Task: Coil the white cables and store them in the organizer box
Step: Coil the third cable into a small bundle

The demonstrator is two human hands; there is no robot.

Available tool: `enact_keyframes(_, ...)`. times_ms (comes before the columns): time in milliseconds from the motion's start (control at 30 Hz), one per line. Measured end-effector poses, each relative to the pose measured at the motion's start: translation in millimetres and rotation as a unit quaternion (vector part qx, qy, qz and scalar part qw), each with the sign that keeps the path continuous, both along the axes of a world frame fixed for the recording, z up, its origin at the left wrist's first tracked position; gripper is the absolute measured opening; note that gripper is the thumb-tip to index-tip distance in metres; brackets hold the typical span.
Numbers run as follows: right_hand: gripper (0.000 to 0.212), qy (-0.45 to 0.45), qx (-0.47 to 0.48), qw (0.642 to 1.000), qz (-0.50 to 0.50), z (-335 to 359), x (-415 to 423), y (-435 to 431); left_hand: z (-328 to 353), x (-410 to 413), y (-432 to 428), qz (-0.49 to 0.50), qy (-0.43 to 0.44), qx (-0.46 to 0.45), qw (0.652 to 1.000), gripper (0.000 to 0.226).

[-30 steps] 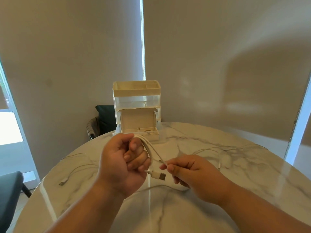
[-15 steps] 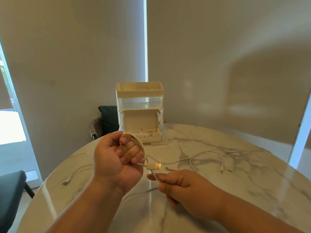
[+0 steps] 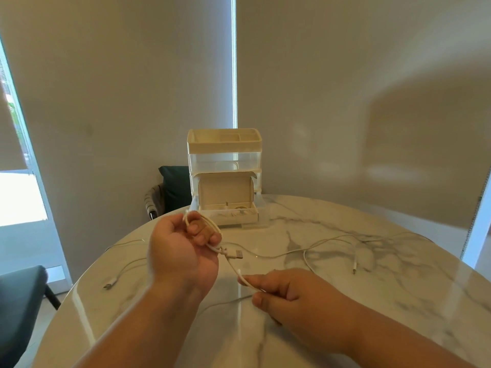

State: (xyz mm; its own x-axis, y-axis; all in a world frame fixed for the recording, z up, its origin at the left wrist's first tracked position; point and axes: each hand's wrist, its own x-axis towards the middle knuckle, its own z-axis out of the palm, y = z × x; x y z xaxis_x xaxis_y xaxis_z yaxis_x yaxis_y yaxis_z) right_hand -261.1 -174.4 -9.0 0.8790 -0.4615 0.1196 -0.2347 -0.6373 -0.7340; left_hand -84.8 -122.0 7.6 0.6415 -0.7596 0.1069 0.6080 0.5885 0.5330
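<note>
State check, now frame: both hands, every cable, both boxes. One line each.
Left hand: grips the white cable, loops coiled round its fingers.
Right hand: pinches the same cable's free run above the round marble table.
White USB plug: free, beside the left hand's fingers.
Loose white cables, right: uncoiled on the table.
Thin white cable, left: uncoiled on the table.
Small cardboard box: lid open.
Cream tiered organizer box: upright behind it.

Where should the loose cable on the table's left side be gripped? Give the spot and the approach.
Pinch the loose cable just behind its connector: that end is stiff, lies flat near the table edge and has bare marble around it. Come down from above, probably with the left hand, the nearer one, once it lets go of its coil.
</note>
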Motion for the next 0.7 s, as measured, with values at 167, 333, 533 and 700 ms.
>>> enact_keyframes(167,0.033,-0.006,-0.046,0.998,-0.037,1.7,-2.4,-1.1,0.3,-6.9,-6.0,-0.024,-0.081,0.066,0.994,0.022)
enact_keyframes(333,0.021,-0.049,-0.114,0.988,-0.086,-2.2,-2.8,-8.9,-6.1,-8.6,-14.5,0.0,-0.181,0.131,0.975,0.02)
enact_keyframes(533,0.013,-0.04,-0.174,0.978,-0.109,0.5,-5.2,-8.7,-16.8,-18.3,-12.1,-0.006,-0.427,0.218,0.877,0.028)
enact_keyframes(700,0.011,-0.064,-0.213,0.969,-0.107,3.2,-9.1,-7.5,-22.2,-21.6,-9.5,-0.044,-0.55,0.266,0.791,0.03)
